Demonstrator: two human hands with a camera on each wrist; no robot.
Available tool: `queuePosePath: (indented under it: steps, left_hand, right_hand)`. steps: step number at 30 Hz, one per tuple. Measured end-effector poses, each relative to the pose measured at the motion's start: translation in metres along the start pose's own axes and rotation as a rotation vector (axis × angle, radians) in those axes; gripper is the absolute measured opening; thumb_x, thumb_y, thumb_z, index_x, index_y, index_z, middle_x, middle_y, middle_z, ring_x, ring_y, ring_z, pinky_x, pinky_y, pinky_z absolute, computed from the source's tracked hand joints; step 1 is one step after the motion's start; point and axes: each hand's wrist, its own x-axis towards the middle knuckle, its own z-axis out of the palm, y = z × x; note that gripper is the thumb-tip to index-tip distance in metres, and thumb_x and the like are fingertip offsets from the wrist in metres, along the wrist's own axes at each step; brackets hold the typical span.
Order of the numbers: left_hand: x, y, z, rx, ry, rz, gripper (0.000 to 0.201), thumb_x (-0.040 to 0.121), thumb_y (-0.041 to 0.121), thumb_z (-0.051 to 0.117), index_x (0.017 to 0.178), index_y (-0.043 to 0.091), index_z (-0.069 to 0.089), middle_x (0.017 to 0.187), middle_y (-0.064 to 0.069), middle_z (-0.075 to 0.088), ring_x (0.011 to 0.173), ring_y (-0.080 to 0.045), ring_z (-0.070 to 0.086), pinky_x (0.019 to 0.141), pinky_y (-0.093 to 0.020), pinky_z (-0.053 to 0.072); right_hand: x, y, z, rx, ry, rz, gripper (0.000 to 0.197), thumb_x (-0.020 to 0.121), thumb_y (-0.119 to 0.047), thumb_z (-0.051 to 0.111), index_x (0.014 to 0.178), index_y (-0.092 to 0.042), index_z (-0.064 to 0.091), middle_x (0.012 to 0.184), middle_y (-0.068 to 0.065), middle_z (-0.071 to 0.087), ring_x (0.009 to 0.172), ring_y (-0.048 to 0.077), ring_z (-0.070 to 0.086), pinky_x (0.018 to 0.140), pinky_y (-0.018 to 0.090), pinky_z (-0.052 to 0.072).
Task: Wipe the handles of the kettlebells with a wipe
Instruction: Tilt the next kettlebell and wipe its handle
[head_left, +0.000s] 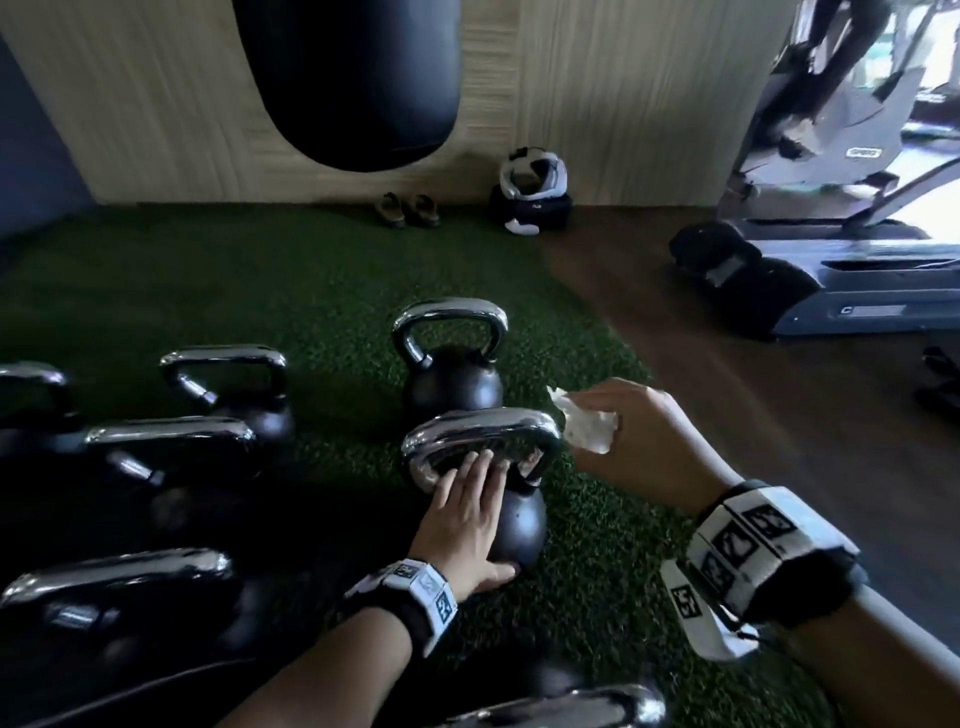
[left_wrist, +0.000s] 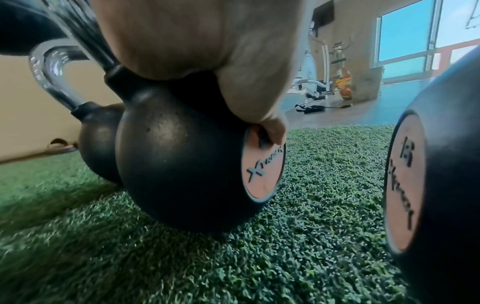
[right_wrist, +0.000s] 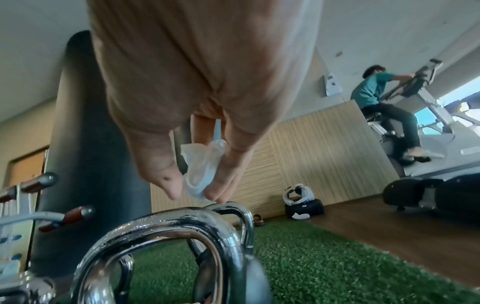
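Observation:
A black kettlebell (head_left: 519, 525) with a chrome handle (head_left: 483, 441) stands on green turf. My left hand (head_left: 467, 509) lies flat on its body, fingers straight and reaching up under the handle. The thumb (left_wrist: 270, 127) presses on the orange disc on the ball's (left_wrist: 176, 160) side. My right hand (head_left: 576, 410) hovers just right of the handle's right end and pinches a crumpled white wipe (head_left: 587, 426) between thumb and fingers. In the right wrist view the wipe (right_wrist: 200, 170) hangs just above the handle (right_wrist: 182, 222), which carries small droplets.
More kettlebells stand behind (head_left: 452, 353), to the left (head_left: 228, 384) (head_left: 171, 447) (head_left: 119, 577) and close in front (head_left: 561, 706). A punching bag (head_left: 348, 78) hangs ahead. Shoes (head_left: 408, 210) and headgear (head_left: 532, 192) lie by the wall. A person (right_wrist: 384, 107) uses an exercise machine (head_left: 857, 208) at right.

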Motion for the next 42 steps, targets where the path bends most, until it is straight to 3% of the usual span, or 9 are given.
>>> queuePosePath:
  steps: [4, 8, 16, 21, 27, 30, 34, 36, 42]
  left_hand:
    - [0.001, 0.002, -0.004, -0.027, -0.037, -0.037, 0.131, 0.078, 0.069, 0.069, 0.161, 0.013, -0.016, 0.169, -0.012, -0.019, 0.157, -0.027, -0.015, 0.124, -0.043, -0.008]
    - [0.002, 0.005, -0.007, -0.023, -0.076, -0.070, 0.133, 0.079, 0.069, 0.069, 0.159, 0.014, -0.022, 0.169, -0.010, -0.022, 0.157, -0.025, -0.018, 0.124, -0.042, -0.010]
    - [0.003, 0.007, -0.006, -0.015, -0.082, -0.091, 0.134, 0.079, 0.070, 0.068, 0.156, 0.013, -0.026, 0.169, -0.010, -0.023, 0.157, -0.025, -0.019, 0.120, -0.040, -0.015]
    - [0.003, 0.010, -0.013, -0.026, -0.136, -0.112, 0.128, 0.079, 0.069, 0.069, 0.161, 0.014, -0.013, 0.169, -0.011, -0.021, 0.157, -0.026, -0.017, 0.125, -0.043, -0.009]
    - [0.002, 0.010, -0.009, -0.001, -0.124, -0.134, 0.132, 0.077, 0.070, 0.070, 0.160, 0.017, -0.018, 0.169, -0.011, -0.020, 0.158, -0.027, -0.014, 0.119, -0.042, -0.016]
    - [0.001, 0.008, -0.003, 0.002, -0.121, -0.125, 0.140, 0.070, 0.073, 0.074, 0.160, 0.017, -0.018, 0.171, -0.013, -0.009, 0.159, -0.028, -0.003, 0.121, -0.044, -0.007]
    - [0.000, 0.006, 0.004, -0.009, -0.066, -0.076, 0.152, 0.046, 0.079, 0.083, 0.161, 0.010, 0.012, 0.166, -0.017, 0.027, 0.153, -0.030, 0.031, 0.121, -0.046, 0.019]
    - [-0.002, 0.005, 0.008, -0.021, -0.043, -0.065, 0.149, 0.044, 0.079, 0.083, 0.161, 0.011, 0.019, 0.166, -0.017, 0.028, 0.152, -0.030, 0.032, 0.121, -0.046, 0.022]
    - [-0.004, 0.008, 0.003, -0.008, -0.020, -0.090, 0.146, 0.049, 0.078, 0.083, 0.162, 0.012, 0.018, 0.167, -0.017, 0.024, 0.154, -0.030, 0.028, 0.122, -0.048, 0.026]
  right_hand:
    - [0.018, -0.003, 0.018, 0.117, 0.002, -0.053, 0.050, 0.070, -0.013, 0.080, 0.120, -0.020, 0.075, 0.108, -0.005, 0.065, 0.085, -0.007, 0.055, 0.075, -0.004, 0.037]
    - [0.029, -0.008, 0.032, 0.117, 0.028, -0.096, 0.036, 0.082, -0.006, 0.079, 0.117, -0.012, 0.077, 0.108, -0.001, 0.068, 0.089, 0.008, 0.062, 0.077, -0.003, 0.037]
    - [0.039, -0.023, 0.040, 0.045, 0.030, -0.151, 0.025, 0.087, -0.012, 0.078, 0.112, -0.013, 0.079, 0.106, 0.002, 0.077, 0.095, 0.017, 0.069, 0.087, 0.025, 0.052]
    - [0.044, -0.035, 0.057, -0.097, 0.041, -0.287, 0.029, 0.064, 0.006, 0.086, 0.084, -0.015, 0.080, 0.077, 0.002, 0.073, 0.069, 0.023, 0.064, 0.073, 0.022, 0.046]
    - [0.045, -0.025, 0.036, -0.025, -0.043, 0.007, 0.015, 0.081, 0.002, 0.076, 0.090, -0.009, 0.080, 0.090, 0.006, 0.074, 0.090, 0.027, 0.067, 0.076, 0.023, 0.046]
    - [0.044, -0.024, 0.034, -0.040, -0.036, 0.083, 0.011, 0.083, -0.002, 0.074, 0.089, -0.008, 0.080, 0.089, 0.006, 0.077, 0.077, 0.020, 0.070, 0.067, 0.022, 0.050]
    - [0.037, -0.024, 0.049, 0.029, 0.070, -0.007, 0.010, 0.083, 0.000, 0.076, 0.081, -0.009, 0.080, 0.076, 0.002, 0.074, 0.059, 0.013, 0.065, 0.055, 0.020, 0.053]
    - [0.031, -0.011, 0.050, 0.052, 0.111, 0.034, 0.009, 0.085, -0.010, 0.080, 0.076, -0.013, 0.079, 0.066, -0.005, 0.069, 0.051, 0.004, 0.058, 0.050, 0.008, 0.042]
    - [0.012, 0.031, 0.045, 0.099, 0.049, 0.292, 0.030, 0.084, -0.027, 0.083, 0.060, -0.017, 0.069, 0.049, -0.010, 0.057, 0.043, 0.003, 0.044, 0.049, 0.011, 0.041]
